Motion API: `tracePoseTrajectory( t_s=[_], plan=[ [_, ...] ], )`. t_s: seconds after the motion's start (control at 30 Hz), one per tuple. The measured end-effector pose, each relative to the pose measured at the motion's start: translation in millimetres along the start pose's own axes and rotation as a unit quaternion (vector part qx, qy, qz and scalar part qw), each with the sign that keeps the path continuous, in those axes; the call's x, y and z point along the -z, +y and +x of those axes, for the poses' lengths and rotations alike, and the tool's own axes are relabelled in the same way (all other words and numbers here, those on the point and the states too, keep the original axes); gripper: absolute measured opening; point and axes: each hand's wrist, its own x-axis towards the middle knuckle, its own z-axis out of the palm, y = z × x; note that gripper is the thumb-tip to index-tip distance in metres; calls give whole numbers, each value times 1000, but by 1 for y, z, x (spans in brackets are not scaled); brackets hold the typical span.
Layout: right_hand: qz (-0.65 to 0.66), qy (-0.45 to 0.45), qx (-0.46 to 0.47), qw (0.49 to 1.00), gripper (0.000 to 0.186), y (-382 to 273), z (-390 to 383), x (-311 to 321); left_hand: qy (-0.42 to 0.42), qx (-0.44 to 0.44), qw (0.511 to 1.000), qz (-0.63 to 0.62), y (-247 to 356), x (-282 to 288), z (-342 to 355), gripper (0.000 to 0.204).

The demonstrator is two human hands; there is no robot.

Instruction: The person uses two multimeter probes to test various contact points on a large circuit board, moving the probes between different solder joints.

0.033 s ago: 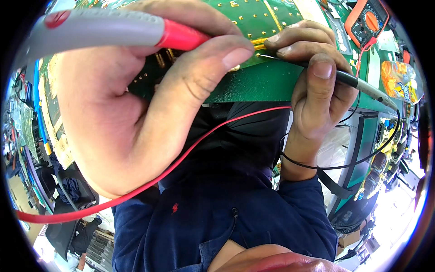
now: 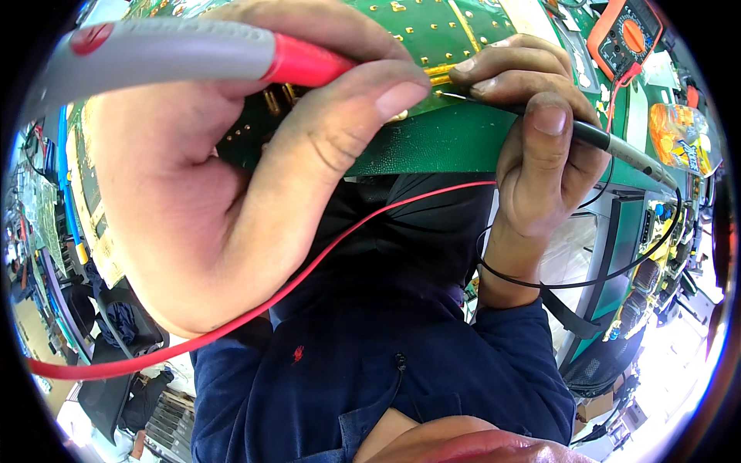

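Observation:
My left hand (image 2: pixel 231 177) is closed round a grey and red multimeter test probe (image 2: pixel 185 50), held slanting in the near left. Its tip is hidden behind my fingers, over a green circuit board (image 2: pixel 440 31). A red lead (image 2: pixel 324 262) curves across in front of my body. Between the thumb and fingers of my right hand (image 2: pixel 540 147) lies a black and grey test probe (image 2: pixel 610 143). Its thin metal tip points left, at or very near a gold-coloured contact by the board's near edge; whether they touch I cannot tell.
An orange multimeter (image 2: pixel 629 35) with a round dial lies at the far right. Nearer is a clear bag with orange and yellow contents (image 2: pixel 683 139). The green work surface (image 2: pixel 440 143) ends just before my lap. A black lead (image 2: pixel 594 284) loops round my right wrist.
The red probe and my left hand have shifted very slightly left and nearer. My right hand looks unmoved.

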Motion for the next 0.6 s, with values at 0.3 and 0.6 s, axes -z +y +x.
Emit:
tracePoseTrajectory(
  t_s=[0.3, 0.6],
  plan=[
    [-33, 4, -53, 998, 36, -7, 0, -4, -6, -12, 1000, -6, 8, -4, 7, 14],
    [-14, 2, -70, 997, 12, -7, 4, 2, -35, 37, 999, 4, 22, -1, 14, 10]
  ],
)
